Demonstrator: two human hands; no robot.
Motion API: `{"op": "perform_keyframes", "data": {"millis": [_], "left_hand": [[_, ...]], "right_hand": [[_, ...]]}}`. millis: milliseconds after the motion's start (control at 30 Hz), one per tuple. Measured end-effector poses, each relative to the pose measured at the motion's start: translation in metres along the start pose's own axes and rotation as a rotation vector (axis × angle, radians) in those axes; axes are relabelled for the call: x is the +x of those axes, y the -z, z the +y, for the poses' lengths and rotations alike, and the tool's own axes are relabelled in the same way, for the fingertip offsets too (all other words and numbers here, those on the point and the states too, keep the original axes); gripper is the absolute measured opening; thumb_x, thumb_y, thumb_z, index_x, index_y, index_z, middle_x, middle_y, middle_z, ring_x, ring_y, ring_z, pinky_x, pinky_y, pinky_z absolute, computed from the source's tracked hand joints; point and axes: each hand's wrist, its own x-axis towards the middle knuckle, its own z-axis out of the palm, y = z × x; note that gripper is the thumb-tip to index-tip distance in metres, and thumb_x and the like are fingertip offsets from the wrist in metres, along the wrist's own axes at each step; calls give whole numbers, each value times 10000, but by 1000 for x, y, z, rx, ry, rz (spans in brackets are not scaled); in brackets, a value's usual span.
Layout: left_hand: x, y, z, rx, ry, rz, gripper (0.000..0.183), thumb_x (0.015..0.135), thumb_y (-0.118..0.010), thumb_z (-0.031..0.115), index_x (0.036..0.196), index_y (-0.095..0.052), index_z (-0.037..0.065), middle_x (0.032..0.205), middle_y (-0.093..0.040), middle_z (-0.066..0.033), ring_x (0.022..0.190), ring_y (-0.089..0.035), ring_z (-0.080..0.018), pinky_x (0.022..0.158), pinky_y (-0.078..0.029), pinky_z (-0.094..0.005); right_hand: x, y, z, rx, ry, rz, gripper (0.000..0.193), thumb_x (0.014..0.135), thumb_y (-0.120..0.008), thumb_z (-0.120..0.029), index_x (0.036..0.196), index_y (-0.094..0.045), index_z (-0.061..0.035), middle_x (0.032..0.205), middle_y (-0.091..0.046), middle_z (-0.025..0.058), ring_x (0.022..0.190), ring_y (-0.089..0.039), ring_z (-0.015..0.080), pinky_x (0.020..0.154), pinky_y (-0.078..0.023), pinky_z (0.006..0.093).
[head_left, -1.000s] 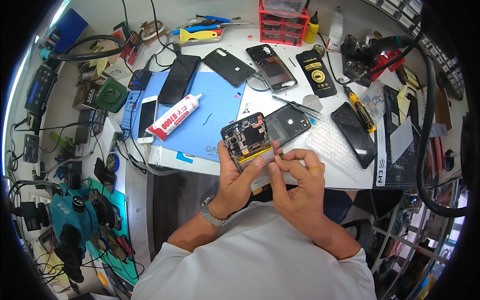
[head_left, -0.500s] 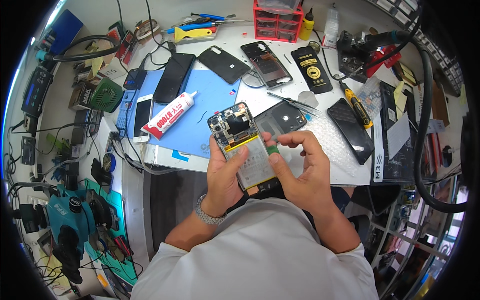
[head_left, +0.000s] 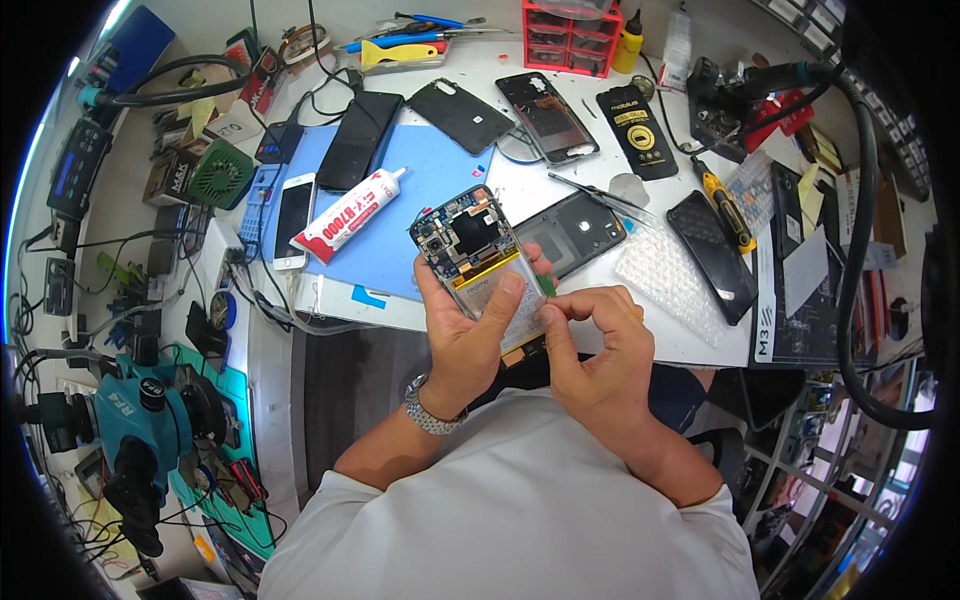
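Observation:
An opened smartphone (head_left: 480, 235) rests tilted in my left hand (head_left: 462, 345), its circuit board and camera bare at the upper end. Its silver battery (head_left: 478, 296), with a yellow band, fills the lower part. My left thumb lies across the battery while the fingers wrap beneath the phone. At the phone's right edge, my right hand (head_left: 605, 345) is closed, thumb and index fingertip pinched together. A small green tab (head_left: 546, 285) shows just above that pinch; what the fingertips hold is hidden. Behind the phone lies a dark grey back cover (head_left: 570, 235) with tweezers (head_left: 590, 190) at its far edge.
On the blue mat (head_left: 400, 265) lie a glue tube (head_left: 345, 218) and a black phone (head_left: 360, 140); a white phone (head_left: 295, 220) sits by its left edge. Bubble wrap (head_left: 665, 285), another phone (head_left: 712, 255) and a yellow-black cutter (head_left: 725, 205) are right. A teal microscope (head_left: 150, 430) stands left.
My right thumb and index finger have come together at the phone's edge, where they were apart before. My left thumb lies further over the battery. The whole view has shifted slightly.

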Motion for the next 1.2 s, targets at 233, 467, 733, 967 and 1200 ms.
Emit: {"op": "perform_keyframes", "data": {"millis": [233,467,733,967,1200], "left_hand": [[-2,-3,10,89,-10,-18,625,1059,-701,-12,1477,-249,103,1355,-667,-231,1202,-740,-268,975,-677,-444],[-4,-2,8,114,-33,-32,630,1051,-697,-31,1473,-247,96,1337,-672,-223,1165,-748,-260,956,-676,-429],[-7,-1,7,129,-27,-31,646,1044,-710,-28,1480,-250,97,1317,-683,-220,1157,-753,-261,948,-676,-418],[-8,-3,11,112,-12,-52,663,1048,-708,-25,1500,-240,100,1362,-662,-232,1190,-741,-270,953,-675,-421],[-6,0,7,79,4,-23,671,1064,-672,-34,1554,-236,108,1392,-653,-237,1248,-709,-259,960,-672,-408]], "right_hand": [[-3,-1,-5,113,-96,-41,172,927,-826,-65,1056,-713,-56,1002,-720,53,967,-648,216,918,-408,413],[-4,-1,-3,162,-133,-98,228,930,-841,-93,1078,-683,-23,1025,-687,93,964,-655,241,908,-447,413],[-4,0,0,268,-218,-147,247,940,-846,-100,1085,-672,-2,1056,-681,133,928,-682,234,875,-491,396],[-8,0,-1,128,-107,-77,261,896,-888,-79,1073,-696,-67,1028,-714,81,959,-676,230,910,-439,399],[-5,-7,9,139,-76,-55,360,831,-952,-72,1082,-694,-52,996,-713,71,926,-660,209,893,-465,362]]}}
